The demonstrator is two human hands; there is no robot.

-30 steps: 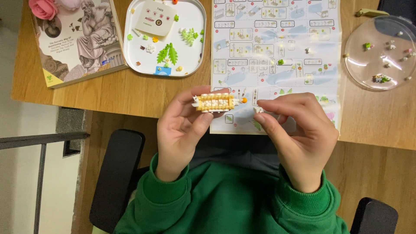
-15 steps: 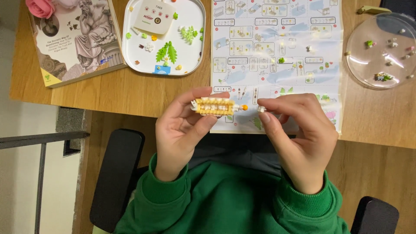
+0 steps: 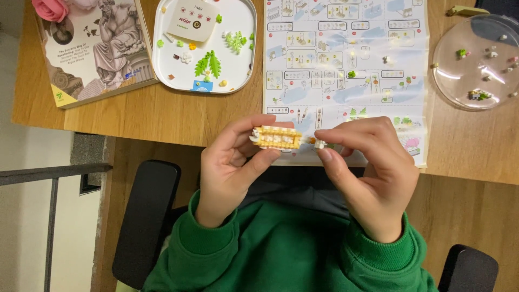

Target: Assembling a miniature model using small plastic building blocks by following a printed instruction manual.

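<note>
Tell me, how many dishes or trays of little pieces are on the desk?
2. A white tray with rounded corners lies at the top, left of the instruction sheet; a clear round dish lies at the far right. Others may be out of view.

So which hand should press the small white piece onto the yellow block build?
Right, probably. The right hand already pinches the small white piece beside the end of the yellow block build, which the left hand grips.

Tray [image 3: 248,65] left of instruction sheet [image 3: 346,59]
</note>
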